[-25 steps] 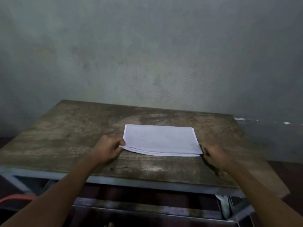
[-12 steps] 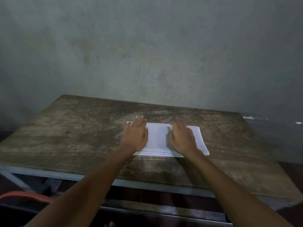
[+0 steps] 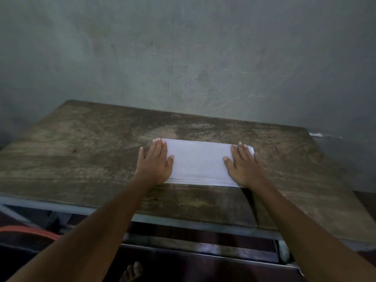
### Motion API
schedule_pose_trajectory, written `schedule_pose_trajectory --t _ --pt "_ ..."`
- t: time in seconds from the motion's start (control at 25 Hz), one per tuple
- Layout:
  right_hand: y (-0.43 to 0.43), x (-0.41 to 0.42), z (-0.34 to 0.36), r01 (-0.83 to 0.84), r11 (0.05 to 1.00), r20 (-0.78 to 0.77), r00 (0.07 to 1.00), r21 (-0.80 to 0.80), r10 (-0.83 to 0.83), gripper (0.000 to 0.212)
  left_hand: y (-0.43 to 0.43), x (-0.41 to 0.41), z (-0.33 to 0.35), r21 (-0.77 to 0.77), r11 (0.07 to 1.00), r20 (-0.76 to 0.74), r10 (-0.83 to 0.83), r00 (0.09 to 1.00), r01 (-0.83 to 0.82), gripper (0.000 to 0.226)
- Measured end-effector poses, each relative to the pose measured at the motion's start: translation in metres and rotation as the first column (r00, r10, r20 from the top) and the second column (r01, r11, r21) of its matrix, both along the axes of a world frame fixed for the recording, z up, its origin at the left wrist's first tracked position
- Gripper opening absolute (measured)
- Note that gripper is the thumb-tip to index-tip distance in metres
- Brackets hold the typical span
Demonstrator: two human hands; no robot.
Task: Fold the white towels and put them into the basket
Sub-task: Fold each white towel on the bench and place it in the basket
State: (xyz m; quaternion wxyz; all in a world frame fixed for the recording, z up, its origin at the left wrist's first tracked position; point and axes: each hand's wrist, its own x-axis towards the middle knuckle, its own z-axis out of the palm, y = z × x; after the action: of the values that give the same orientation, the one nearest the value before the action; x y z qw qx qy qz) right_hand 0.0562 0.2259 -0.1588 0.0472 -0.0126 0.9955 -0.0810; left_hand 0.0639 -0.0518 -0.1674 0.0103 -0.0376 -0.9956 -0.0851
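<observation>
— White cloth, folded to a flat, wide rectangle: that is the towel [image 3: 200,161]. Its top is smooth, and along the near edge you can see thin stacked layers.

— Where does it lie?

— On the worn wooden desk [image 3: 81,159], past the middle and a little to the right, its long side running left to right. A grey scratched wall [image 3: 183,58] rises right behind the desk.

— And the hands?

— Both are released and flat, fingers straight, gripping nothing. The left hand [image 3: 154,163] presses on the towel's left end, its little finger lying off the cloth on the wood. The right hand [image 3: 244,165] presses on the right end, its heel at the near right corner. A broad strip of bare towel shows between the two thumbs.

— How was it a moment before?

— A second ago each hand pinched a near corner of the towel, fingers curled. Half a second ago they lay open on top, close together near the middle. Now they have slid apart to the two ends. The towel itself has stayed in the same spot on the desk.

— Anything else in view?

— Below the desk's near edge, an orange curved thing [image 3: 30,231] at the left, too dim to name, and a bare foot [image 3: 132,271] at the bottom.
</observation>
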Motion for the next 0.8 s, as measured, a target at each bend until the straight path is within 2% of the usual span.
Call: schedule_pose_trajectory --t 0.2,0.32,0.44,0.52,0.6,0.64,0.72,0.8 --pt "0.027 0.005 0.001 0.026 0.998 0.031 0.999 -0.064 -0.025 0.065 -0.036 0.008 0.004 0.038 0.991 0.075 0.123 0.99 -0.126 0.058" --pt "0.043 0.01 0.004 0.023 0.993 0.038 0.999 -0.117 -0.019 0.059 -0.041 0.005 0.004 0.055 0.991 0.088 0.116 0.989 -0.121 0.057" --pt "0.067 0.014 0.005 0.051 0.997 0.036 0.998 -0.062 -0.048 0.055 -0.05 0.005 0.002 0.059 0.987 0.057 0.143 0.988 -0.146 0.056" --pt "0.08 0.014 0.007 0.109 0.994 -0.032 0.994 0.023 -0.108 0.048 -0.061 0.005 0.0 0.063 0.977 0.019 0.204 0.979 -0.205 0.052" --pt "0.079 0.01 0.014 0.185 0.982 -0.169 0.97 0.047 -0.175 0.04 -0.058 0.003 0.011 0.209 0.933 -0.006 0.303 0.953 -0.295 0.044" --pt "0.072 0.006 0.02 0.2 0.98 -0.239 0.952 0.018 -0.19 0.039 -0.047 0.0 0.02 0.263 0.922 -0.045 0.306 0.951 -0.284 0.043" --pt "0.049 -0.001 0.032 0.129 0.988 -0.302 0.941 -0.086 -0.149 0.041 -0.014 -0.002 0.038 0.195 0.976 -0.168 0.132 0.977 -0.099 0.047" --pt "0.023 -0.002 0.034 -0.073 0.985 -0.269 0.963 -0.156 0.028 0.046 0.019 0.003 0.041 0.066 0.989 -0.183 -0.117 0.976 0.131 0.053"
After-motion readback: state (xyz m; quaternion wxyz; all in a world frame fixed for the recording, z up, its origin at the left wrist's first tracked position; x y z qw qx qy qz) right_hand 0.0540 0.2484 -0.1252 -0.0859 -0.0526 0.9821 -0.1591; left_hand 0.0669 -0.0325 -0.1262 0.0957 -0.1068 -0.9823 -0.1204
